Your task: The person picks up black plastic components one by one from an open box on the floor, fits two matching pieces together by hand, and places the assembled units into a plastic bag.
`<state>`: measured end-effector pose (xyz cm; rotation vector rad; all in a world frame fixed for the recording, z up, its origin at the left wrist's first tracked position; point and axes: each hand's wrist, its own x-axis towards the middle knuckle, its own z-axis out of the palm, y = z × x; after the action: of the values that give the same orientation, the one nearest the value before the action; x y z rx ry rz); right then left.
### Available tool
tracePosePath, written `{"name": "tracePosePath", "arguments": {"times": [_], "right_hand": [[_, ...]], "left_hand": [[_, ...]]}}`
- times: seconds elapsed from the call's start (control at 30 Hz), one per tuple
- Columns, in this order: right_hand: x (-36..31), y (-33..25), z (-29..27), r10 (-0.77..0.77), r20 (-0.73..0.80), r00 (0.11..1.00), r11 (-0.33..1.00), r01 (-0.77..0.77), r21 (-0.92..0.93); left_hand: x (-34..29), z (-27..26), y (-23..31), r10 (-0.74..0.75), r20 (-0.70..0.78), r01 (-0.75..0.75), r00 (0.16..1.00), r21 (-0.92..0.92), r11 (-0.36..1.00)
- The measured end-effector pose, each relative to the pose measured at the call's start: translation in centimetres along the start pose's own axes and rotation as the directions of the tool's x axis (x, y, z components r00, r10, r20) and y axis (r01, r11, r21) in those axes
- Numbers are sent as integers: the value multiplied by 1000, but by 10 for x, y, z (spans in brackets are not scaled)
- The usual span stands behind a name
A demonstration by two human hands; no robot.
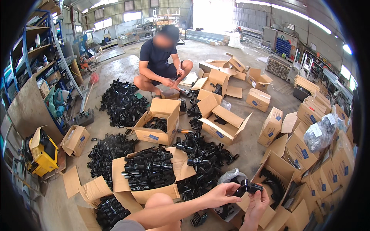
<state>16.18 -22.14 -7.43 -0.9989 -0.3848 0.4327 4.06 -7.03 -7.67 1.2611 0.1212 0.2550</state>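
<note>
Low at the right, both of my hands hold a glossy black tubular fitting. My left hand reaches across from the left, its thumb and fingers pinching the near-left end. Around the other end, my right hand is closed, with fingertips along its side. Whether this is one part or two joined parts, I cannot tell. Just beyond my hands is a carton holding a curved row of black parts. To the left lies a heap of loose black fittings, beside an open carton filled with similar ones.
A co-worker squats across from me, hands on a small black part. More black heaps lie at the left. Open cartons stand mid-floor, and stacked cartons line the right. A yellow machine stands far left by shelving.
</note>
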Motion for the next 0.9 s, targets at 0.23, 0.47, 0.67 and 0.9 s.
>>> {"name": "tracePosePath", "arguments": {"times": [0.23, 0.47, 0.67, 0.9], "right_hand": [[-4, 14, 0, 45, -73, 996, 993, -36, 114], [-10, 50, 6, 171, -80, 982, 957, -146, 252], [35, 88, 30, 278, -141, 950, 953, -255, 161], [166, 298, -106, 184, 39, 982, 148, 11, -989]], "left_hand": [[-1, 6, 15, -52, -118, 74, 992, 187, 980], [-11, -15, -11, -44, -200, 104, 979, 300, 948], [-28, -50, 40, 83, -346, 174, 934, 648, 742], [-36, -85, 44, 125, -326, 215, 937, 821, 530]]}}
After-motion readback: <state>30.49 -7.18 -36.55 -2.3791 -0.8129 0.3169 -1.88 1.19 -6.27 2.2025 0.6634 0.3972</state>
